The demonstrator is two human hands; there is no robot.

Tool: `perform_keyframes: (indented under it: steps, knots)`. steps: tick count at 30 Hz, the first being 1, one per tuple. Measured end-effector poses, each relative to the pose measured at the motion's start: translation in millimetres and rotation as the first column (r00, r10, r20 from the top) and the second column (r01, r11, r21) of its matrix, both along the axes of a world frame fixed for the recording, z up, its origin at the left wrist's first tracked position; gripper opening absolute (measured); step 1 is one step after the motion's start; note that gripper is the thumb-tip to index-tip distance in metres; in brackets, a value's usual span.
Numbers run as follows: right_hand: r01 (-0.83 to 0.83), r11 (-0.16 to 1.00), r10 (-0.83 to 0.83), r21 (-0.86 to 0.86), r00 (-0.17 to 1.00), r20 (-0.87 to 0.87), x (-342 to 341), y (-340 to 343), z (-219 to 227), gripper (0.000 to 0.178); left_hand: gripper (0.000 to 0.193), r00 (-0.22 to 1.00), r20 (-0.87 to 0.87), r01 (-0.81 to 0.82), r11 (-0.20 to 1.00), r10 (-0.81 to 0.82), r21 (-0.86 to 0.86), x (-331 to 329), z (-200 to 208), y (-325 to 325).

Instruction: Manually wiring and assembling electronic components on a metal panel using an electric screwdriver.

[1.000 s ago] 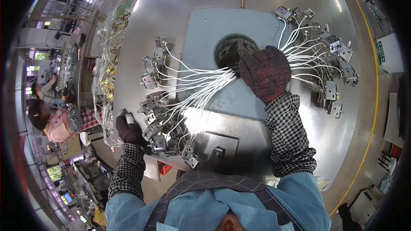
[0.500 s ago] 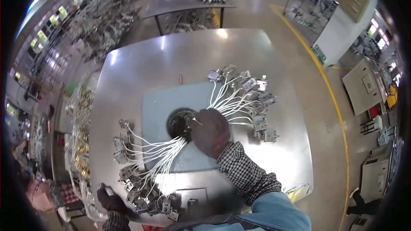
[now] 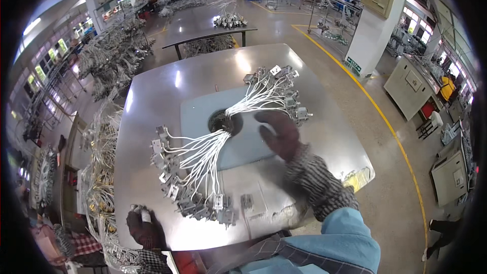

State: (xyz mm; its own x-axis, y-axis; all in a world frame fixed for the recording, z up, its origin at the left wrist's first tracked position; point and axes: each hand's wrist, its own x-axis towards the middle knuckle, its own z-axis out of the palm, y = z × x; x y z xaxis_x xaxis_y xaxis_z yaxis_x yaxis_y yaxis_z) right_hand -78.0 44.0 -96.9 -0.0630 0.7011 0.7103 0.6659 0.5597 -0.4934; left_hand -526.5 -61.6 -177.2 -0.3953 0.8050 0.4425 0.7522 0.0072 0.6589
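Note:
My right hand (image 3: 282,135), in a dark reddish glove, hovers over the right side of the blue-grey mat (image 3: 243,153). Its thumb and fingers are apart, with nothing between them. Left of it, bundles of white wires (image 3: 205,153) fan out both ways from a dark round hole (image 3: 217,123) in the mat. Small metal connector blocks (image 3: 195,205) end the near-left bundle, and similar metal blocks (image 3: 290,100) end the far-right one. At the table's near-left corner my left hand (image 3: 143,229), gloved, is closed around a small pale piece I cannot make out.
The shiny metal table (image 3: 162,94) has a small metal block (image 3: 247,202) near its front edge. Yellowish plastic (image 3: 358,178) lies at the right corner. Wire bundles (image 3: 104,172) hang along the left side. A second table (image 3: 203,33) stands beyond, and a white pillar (image 3: 373,35) rises at right.
My right hand has left the hole and moved right, its fingers opening. My left hand stays near the near-left corner. The view has tilted up, showing more of the room.

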Motion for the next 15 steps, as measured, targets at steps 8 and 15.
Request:
perform_keyframes:
  steps: [8, 15]
  knots:
    - [0.144, 0.888, -0.186, -0.436, 0.981, -0.055, 90.1, -263.0, -37.6, 0.048, 0.022, 0.923, 0.372, 0.066, 0.994, -0.094, 0.086, 6.1, -0.8, -11.2]
    - [0.021, 0.195, -0.510, -0.981, 0.856, -0.083, 161.6, -402.2, -164.1, 0.065, 0.051, 0.707, 0.322, 0.511, 0.769, -0.630, 0.383, -7.4, 8.9, 59.9]
